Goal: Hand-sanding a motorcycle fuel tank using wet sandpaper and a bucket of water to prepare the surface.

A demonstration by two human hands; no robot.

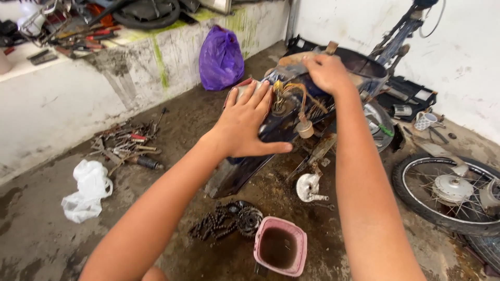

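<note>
oily concrete floor [47, 244], stained wall [78, 99] | hands: left [245, 122] spread flat on motorbike frame [276, 130] | right [327, 73] gripping its top

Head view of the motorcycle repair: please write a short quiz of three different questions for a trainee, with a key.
1. True or false: the left hand lies flat on the dark motorcycle body.
2. What stands nearest the camera on the floor? A) pink container B) purple bag C) white mug
3. Fill in: beside the pink container lies a greasy ____.

Key: 1 true. 2 A. 3 chain. The right hand grips the frame top.
</note>
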